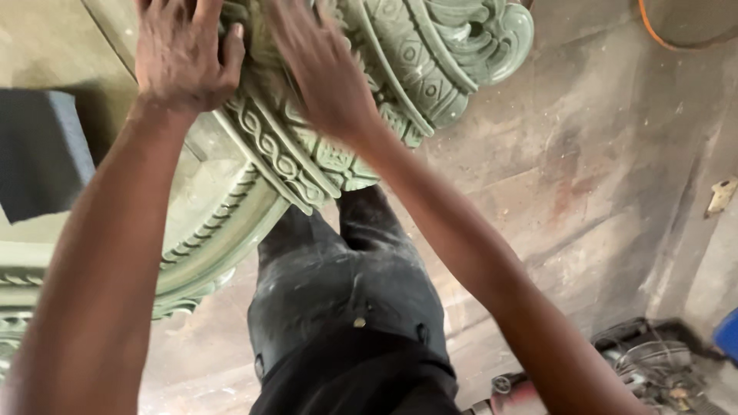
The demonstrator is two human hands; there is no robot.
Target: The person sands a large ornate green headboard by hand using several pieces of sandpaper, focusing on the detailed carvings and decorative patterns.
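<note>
A large carved wooden piece [415, 54], painted grey-green with scrolls, braids and leaf bands, fills the top of the head view. My left hand [184, 54] lies flat on its carved surface at the upper left, fingers spread. My right hand [323, 69] presses on the carving just to the right, blurred by motion; I cannot tell whether anything is under its palm. Both forearms reach up from the bottom of the view. My dark trousers [346, 307] show below the carving.
A dark grey block [38, 150] sits at the left on a pale green panel [207, 192] with carved edging. A dusty concrete floor [584, 177] spreads to the right. A fan guard and clutter [653, 369] lie at the bottom right, beside a blue object [726, 334].
</note>
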